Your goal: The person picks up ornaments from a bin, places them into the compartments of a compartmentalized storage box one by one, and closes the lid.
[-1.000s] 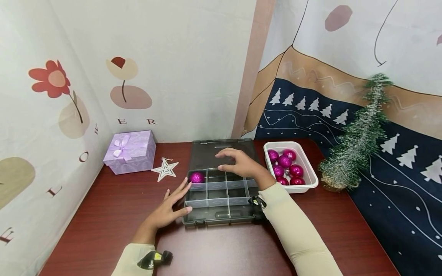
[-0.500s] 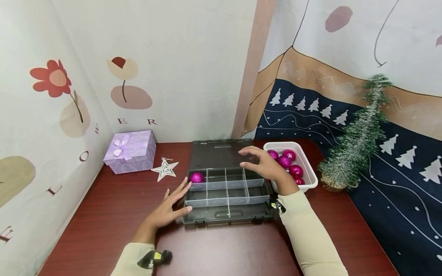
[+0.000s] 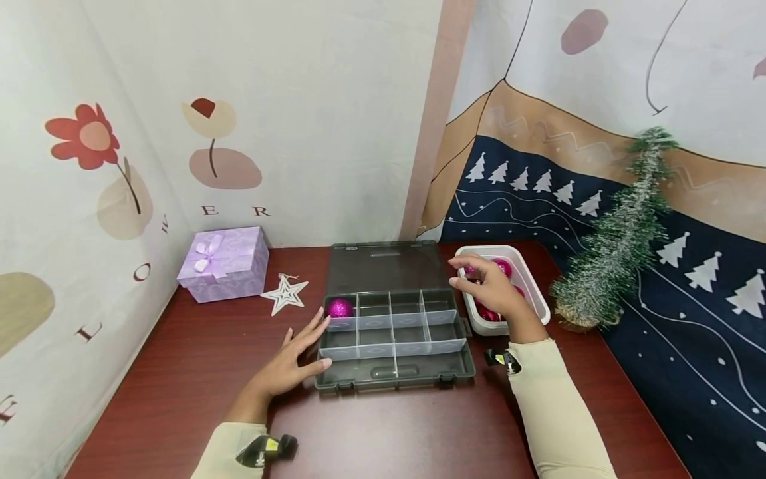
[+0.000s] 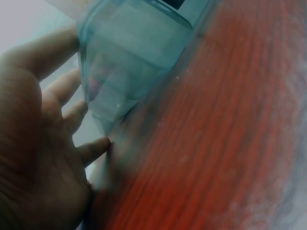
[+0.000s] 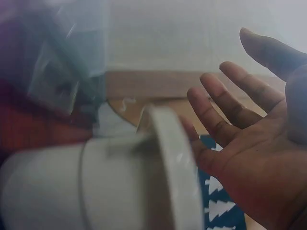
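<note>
My left hand [image 3: 290, 368] lies with spread fingers against the left side of a dark, see-through divider box [image 3: 426, 384], its lid folded back. In the left wrist view the fingertips touch the wall of the box [image 4: 129, 52]. One glittery magenta bauble [image 3: 340, 308] sits in the back left compartment. My right hand [image 3: 492, 287] hovers over the white tub [image 3: 541, 307], holding nothing. Its fingers are relaxed, as the right wrist view shows beside the tub's rim [image 5: 175, 167]. Several magenta baubles [image 3: 503, 267] lie in the tub, partly hidden by this hand.
A white star ornament [image 3: 285, 294] lies left of the box, beside a lilac gift box [image 3: 226, 265] with a bow. Right of the tub stands a small frosted Christmas tree [image 3: 622, 246]. Printed cloth [image 3: 335, 120] hangs behind the wooden table [image 3: 383, 439].
My right hand has moved right, from above the divider box to above the tub of baubles. My left hand stays at the box's left side.
</note>
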The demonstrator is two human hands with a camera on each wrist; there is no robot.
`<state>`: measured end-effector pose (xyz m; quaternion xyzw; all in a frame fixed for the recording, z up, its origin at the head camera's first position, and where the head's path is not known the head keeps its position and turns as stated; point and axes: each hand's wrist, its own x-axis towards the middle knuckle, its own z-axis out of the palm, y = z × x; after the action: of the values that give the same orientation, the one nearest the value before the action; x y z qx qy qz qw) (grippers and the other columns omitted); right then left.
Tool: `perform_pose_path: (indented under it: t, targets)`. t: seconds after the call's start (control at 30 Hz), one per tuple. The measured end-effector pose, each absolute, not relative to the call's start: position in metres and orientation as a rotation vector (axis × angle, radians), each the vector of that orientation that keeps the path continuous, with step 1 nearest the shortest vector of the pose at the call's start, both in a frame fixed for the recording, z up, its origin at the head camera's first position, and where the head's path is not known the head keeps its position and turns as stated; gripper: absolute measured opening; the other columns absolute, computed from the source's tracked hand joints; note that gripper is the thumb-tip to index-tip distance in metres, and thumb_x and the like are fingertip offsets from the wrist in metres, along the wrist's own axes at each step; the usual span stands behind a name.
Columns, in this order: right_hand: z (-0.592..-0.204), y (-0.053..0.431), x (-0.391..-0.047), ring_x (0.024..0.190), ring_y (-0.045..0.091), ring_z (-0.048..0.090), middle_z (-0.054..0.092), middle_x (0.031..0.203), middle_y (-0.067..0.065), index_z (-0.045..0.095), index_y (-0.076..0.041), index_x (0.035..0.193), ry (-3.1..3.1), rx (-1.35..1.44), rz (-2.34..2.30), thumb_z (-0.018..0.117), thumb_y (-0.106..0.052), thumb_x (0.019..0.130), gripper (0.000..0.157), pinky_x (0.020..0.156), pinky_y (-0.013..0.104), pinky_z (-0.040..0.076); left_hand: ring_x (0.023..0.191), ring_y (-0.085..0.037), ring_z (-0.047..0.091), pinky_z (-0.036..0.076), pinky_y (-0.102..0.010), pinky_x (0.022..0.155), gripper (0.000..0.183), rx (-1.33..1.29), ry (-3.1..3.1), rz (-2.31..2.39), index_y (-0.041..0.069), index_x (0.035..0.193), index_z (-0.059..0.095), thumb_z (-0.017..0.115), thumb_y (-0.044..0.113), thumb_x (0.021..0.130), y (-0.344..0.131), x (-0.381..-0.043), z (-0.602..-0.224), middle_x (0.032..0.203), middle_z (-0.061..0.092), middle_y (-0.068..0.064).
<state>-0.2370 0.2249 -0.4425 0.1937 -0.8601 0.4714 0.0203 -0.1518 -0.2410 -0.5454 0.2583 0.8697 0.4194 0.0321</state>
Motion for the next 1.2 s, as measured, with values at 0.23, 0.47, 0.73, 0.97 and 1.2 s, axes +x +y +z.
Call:
perform_pose_path:
  t: [0.23,0.47,0.73,0.97,1.2]
  targets:
    - [-0.45,0.244,-0.236,0.121,0.046,0.068,0.067,0.148,0.026,0.068,0.003,0.142,-2.662,0.486,1.45,0.075,-0.013,0.104,0.042,0.102,0.043,0.062,0.164,-0.056,0.024,-0.006,-0.092,0.119,0.087,0.809,2.692,1.286,0.017,0.173,0.033,0.077,0.03,0.1,-0.24,-0.152,-0.545,0.184,0.016,-0.017]
    - [-0.454,0.262,-0.234,0.076,0.039,0.067,0.066,0.135,0.032,0.066,0.0,0.144,-2.655,0.266,1.552,0.075,-0.018,0.105,0.044,0.056,0.041,0.064,0.164,-0.056,0.024,-0.006,-0.092,0.119,0.087,0.806,2.689,1.283,0.016,0.173,0.034,0.078,0.03,0.099,-0.24,-0.152,-0.547,0.184,0.016,-0.017]
    - [-0.468,0.28,-0.242,0.127,0.044,0.064,0.064,0.143,0.032,0.065,0.005,0.144,-2.636,0.179,1.395,0.075,-0.014,0.104,0.045,0.106,0.036,0.057,0.164,-0.056,0.025,-0.006,-0.092,0.119,0.088,0.802,2.687,1.286,0.018,0.173,0.033,0.078,0.031,0.099,-0.24,-0.152,-0.545,0.184,0.016,-0.017]
    - [-0.469,0.285,-0.244,0.14,0.05,0.053,0.055,0.151,0.035,0.053,0.007,0.152,-2.602,0.095,1.442,0.075,-0.007,0.103,0.056,0.12,0.067,0.044,0.164,-0.056,0.025,-0.006,-0.092,0.119,0.088,0.802,2.692,1.28,0.017,0.173,0.033,0.078,0.031,0.099,-0.24,-0.152,-0.546,0.184,0.016,-0.016]
    - [-0.473,0.287,-0.249,0.137,0.053,0.051,0.05,0.153,0.035,0.047,0.007,0.156,-2.692,0.026,1.381,0.074,-0.008,0.103,0.061,0.121,0.067,0.043,0.164,-0.056,0.025,-0.006,-0.092,0.119,0.088,0.804,2.693,1.282,0.015,0.173,0.033,0.078,0.031,0.098,-0.24,-0.152,-0.547,0.184,0.016,-0.016]
